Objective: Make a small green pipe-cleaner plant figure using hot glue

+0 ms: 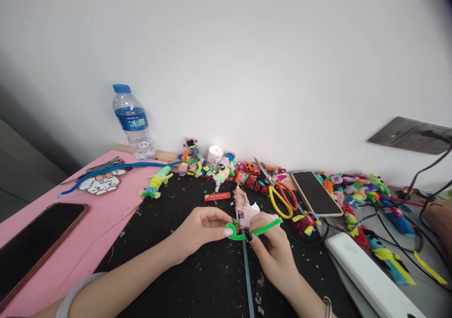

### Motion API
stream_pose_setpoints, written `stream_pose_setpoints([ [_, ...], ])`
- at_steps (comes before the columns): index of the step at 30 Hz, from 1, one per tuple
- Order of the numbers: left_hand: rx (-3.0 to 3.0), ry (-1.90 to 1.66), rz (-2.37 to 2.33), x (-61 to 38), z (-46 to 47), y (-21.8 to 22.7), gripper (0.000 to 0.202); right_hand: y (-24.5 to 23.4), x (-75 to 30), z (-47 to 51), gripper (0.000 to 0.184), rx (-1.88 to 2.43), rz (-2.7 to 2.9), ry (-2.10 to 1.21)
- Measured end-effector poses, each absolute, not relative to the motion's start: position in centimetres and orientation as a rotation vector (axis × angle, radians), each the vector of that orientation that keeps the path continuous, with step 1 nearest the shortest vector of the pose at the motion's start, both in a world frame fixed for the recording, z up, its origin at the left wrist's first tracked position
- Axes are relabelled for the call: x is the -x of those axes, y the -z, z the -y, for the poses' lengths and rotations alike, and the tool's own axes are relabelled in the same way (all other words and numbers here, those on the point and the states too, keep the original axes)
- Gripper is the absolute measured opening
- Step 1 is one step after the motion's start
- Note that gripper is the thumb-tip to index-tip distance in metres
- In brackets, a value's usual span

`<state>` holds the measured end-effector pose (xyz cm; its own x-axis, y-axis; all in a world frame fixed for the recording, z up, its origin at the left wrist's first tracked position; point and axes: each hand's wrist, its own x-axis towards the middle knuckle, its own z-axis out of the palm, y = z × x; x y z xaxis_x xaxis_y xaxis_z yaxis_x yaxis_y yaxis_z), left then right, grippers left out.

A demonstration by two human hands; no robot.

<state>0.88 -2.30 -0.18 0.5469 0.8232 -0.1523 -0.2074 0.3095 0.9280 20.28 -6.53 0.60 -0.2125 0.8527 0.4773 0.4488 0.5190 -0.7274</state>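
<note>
A bright green pipe cleaner is stretched between my two hands over the black work mat. Its left end is curled into a small coil, pinched between the thumb and fingers of my left hand. My right hand grips the straight part, and the free end points up to the right. Just behind the hands lies a pale pink hot glue gun, partly hidden by my right hand. A long grey glue stick runs from it toward me.
Scissors, a red box and several pipe-cleaner figures lie behind. A water bottle leans on the wall. Phones flank the mat. At right are a white power bank, cables and another person's hand.
</note>
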Motion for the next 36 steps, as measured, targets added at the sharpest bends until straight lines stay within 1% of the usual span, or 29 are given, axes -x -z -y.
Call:
stream_pose_setpoints([
  [5,-1.080,-0.677,-0.635,-0.9,2.4,0.1,0.024,-0.8,-20.2,6.8,0.008,1.100,1.871,-0.567],
  [10,-1.041,-0.660,-0.577,-1.0,2.5,0.4,0.042,-1.3,-19.9,6.8,0.010,1.098,1.906,-0.577],
  [16,-1.137,-0.581,-0.592,-0.9,2.7,0.3,0.045,-1.3,-19.6,6.8,0.014,1.098,1.946,-0.629],
  [21,-1.152,-0.531,-0.578,-0.9,2.9,0.1,0.052,-1.1,-19.6,6.9,0.018,1.091,2.004,-0.720],
  [23,-1.155,-0.519,-0.577,-1.0,3.0,0.2,0.058,-1.1,-19.5,6.9,0.020,1.070,2.021,-0.754],
  [29,-1.166,-0.505,-0.569,-0.9,3.3,0.5,0.082,-1.3,-19.5,7.1,0.020,1.099,2.104,-0.800],
  [32,-1.173,-0.485,-0.557,-0.9,3.4,0.4,0.087,-1.4,-19.4,7.1,0.020,1.089,2.133,-0.807],
  [36,-1.179,-0.469,-0.538,-0.9,3.4,0.2,0.089,-1.5,-19.1,6.9,0.020,1.051,2.144,-0.819],
])
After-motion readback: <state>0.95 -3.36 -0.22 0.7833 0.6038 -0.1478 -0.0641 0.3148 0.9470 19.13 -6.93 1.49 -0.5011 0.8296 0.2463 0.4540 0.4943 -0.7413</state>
